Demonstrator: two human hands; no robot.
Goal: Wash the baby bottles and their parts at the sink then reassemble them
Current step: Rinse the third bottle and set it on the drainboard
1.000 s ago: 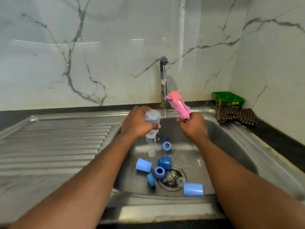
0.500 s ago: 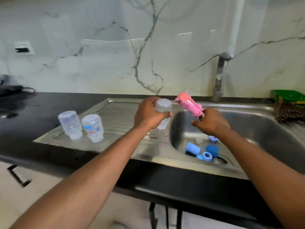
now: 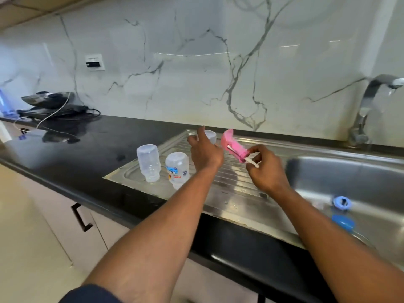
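A clear bottle (image 3: 210, 136) is held upside down over the ribbed drainboard (image 3: 236, 178) by the left hand (image 3: 205, 153), fingers around it. Just left of it, two more bottles (image 3: 149, 162) (image 3: 177, 169) are stood inverted. A pink brush (image 3: 232, 147) is pinched by the right hand (image 3: 265, 169). Blue parts (image 3: 342, 212) are seen in the sink (image 3: 349, 171).

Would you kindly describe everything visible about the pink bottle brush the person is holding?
The pink bottle brush has a soft, sponge-like pink head on a white stem that looks like plastic. It tilts up and to the left above the steel draining board, touching nothing but the right hand, whose fingers pinch its white handle end. Its surface detail is blurred.
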